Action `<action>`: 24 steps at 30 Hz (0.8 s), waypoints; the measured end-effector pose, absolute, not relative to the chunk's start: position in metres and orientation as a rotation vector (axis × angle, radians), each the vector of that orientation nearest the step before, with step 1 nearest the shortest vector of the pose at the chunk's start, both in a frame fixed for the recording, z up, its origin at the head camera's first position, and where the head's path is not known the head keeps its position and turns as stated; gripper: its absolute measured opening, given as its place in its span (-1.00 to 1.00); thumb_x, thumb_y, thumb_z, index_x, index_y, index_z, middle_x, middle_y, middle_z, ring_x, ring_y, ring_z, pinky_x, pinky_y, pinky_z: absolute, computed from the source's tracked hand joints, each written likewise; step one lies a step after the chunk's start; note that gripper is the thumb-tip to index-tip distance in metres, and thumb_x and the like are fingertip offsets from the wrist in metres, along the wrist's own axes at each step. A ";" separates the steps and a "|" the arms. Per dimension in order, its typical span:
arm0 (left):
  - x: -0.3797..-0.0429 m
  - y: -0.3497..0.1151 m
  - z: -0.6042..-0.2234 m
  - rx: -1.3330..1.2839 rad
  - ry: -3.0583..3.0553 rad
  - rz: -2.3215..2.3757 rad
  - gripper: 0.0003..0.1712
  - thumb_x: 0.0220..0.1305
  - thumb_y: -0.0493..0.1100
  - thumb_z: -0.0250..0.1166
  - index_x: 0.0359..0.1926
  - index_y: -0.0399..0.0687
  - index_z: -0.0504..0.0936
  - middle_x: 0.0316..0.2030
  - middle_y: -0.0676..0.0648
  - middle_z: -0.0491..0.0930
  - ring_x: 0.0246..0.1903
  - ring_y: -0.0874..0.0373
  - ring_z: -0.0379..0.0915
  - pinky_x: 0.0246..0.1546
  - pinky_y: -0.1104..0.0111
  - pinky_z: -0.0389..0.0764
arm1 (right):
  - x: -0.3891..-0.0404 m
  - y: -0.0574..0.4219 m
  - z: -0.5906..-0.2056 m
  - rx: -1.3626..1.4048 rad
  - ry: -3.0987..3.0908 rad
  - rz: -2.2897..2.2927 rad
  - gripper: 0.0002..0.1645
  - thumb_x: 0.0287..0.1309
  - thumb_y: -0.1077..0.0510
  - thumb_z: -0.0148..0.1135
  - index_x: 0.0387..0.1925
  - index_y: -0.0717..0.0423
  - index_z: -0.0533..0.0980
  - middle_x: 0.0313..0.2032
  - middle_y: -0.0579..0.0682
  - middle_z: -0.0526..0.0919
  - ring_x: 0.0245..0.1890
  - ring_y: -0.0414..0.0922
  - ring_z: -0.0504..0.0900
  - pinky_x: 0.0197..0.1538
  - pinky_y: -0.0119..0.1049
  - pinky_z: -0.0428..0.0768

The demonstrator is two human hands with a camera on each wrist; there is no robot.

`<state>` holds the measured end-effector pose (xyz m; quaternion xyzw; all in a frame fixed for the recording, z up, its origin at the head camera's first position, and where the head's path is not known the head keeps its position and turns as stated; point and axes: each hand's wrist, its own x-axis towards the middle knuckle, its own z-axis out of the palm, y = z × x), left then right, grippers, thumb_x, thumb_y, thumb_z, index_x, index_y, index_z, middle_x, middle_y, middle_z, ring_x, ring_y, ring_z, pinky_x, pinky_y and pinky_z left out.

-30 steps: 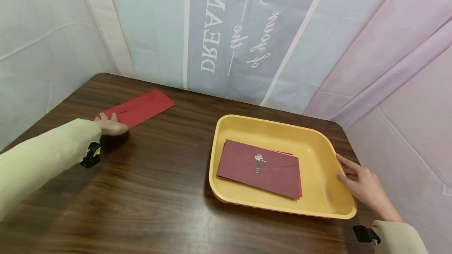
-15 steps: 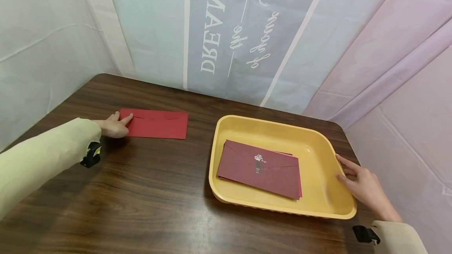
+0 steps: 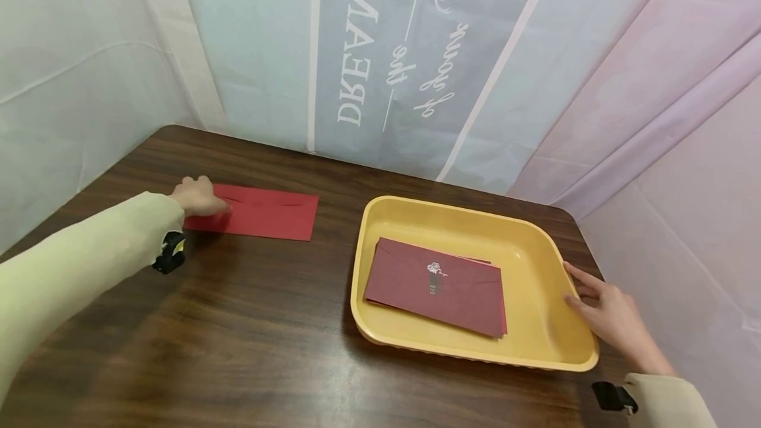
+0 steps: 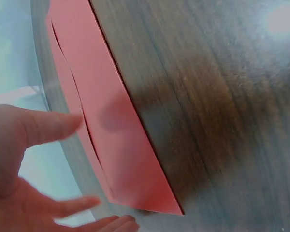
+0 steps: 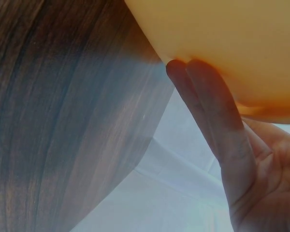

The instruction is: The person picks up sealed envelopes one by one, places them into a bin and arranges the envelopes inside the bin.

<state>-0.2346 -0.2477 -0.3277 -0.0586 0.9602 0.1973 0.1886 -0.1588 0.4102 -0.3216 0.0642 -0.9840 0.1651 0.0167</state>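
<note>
A red envelope lies flat on the wooden table at the far left, its slit-edged flap facing up. My left hand hovers at its left end; in the left wrist view the thumb and fingers are spread apart, with the hand's shadow falling on the paper. On the right, my right hand pinches the wall of a yellow plastic tray, thumb inside and fingers outside. The right wrist view shows fingertips pressed against the tray's outer side. Inside the tray rests a small stack of dark red envelopes.
The dark wooden table has its far edge against a hanging printed cloth. More pale fabric closes in the left and right sides. The tray stands near the table's right edge.
The red envelope has swung from a slant to lying nearly parallel to the table's far edge and come down flat. My left hand has let go of it and lifted slightly. The right hand stays put.
</note>
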 end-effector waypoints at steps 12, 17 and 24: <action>-0.255 -0.248 -0.327 -0.337 2.673 0.283 0.12 0.23 0.40 -0.03 0.20 -0.72 0.17 0.15 -0.66 0.19 0.16 -0.45 0.18 0.17 -0.10 0.32 | -0.160 0.410 -0.323 0.190 -3.054 0.527 -0.32 0.17 0.16 0.28 0.30 0.24 0.33 -0.23 0.30 0.71 -0.33 0.14 0.70 -0.42 -0.48 0.46; -0.262 -0.250 -0.331 -0.401 2.585 0.420 0.13 0.20 0.38 0.04 0.26 -0.67 0.11 0.17 -0.59 0.17 0.15 -0.41 0.17 0.16 -0.10 0.35 | -0.160 0.410 -0.323 0.169 -3.066 0.552 -0.30 0.17 0.15 0.28 0.32 0.23 0.32 -0.19 0.33 0.69 -0.40 -0.06 0.70 -0.42 -0.48 0.48; -0.263 -0.247 -0.330 -0.581 2.442 0.737 0.23 0.21 0.29 0.14 0.35 -0.66 -0.24 0.30 -0.59 -0.13 0.27 -0.41 -0.06 0.25 -0.06 0.30 | -0.162 0.412 -0.323 0.167 -3.070 0.549 -0.29 0.17 0.14 0.29 0.32 0.22 0.32 -0.17 0.33 0.68 -0.40 -0.10 0.70 -0.41 -0.51 0.47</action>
